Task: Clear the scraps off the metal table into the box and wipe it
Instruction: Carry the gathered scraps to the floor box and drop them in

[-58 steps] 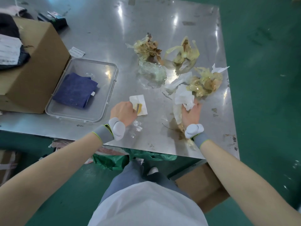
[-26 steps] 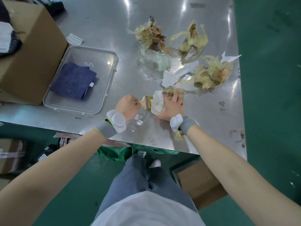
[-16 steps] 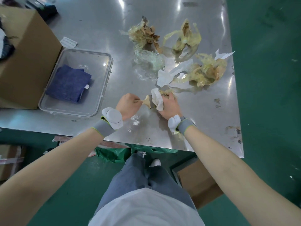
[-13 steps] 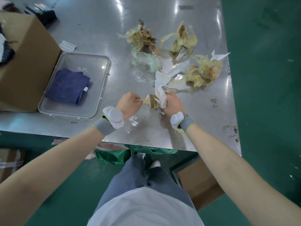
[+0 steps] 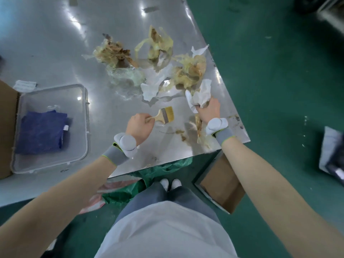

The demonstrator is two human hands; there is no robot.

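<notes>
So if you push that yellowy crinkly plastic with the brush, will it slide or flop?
The yellowish plastic film looks thin and crumpled, so it probably flops and drags. The smears suggest stickiness, so the brush may snag it.

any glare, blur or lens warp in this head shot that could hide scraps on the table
Head view: overhead lights throw bright glare streaks on the metal table, mostly far from the scraps; the wide lens bows the table's right edge into a curve; the far right of the frame is motion-smeared, while the brush in the left hand and the tissue in the right hand stay fairly sharp.
</notes>
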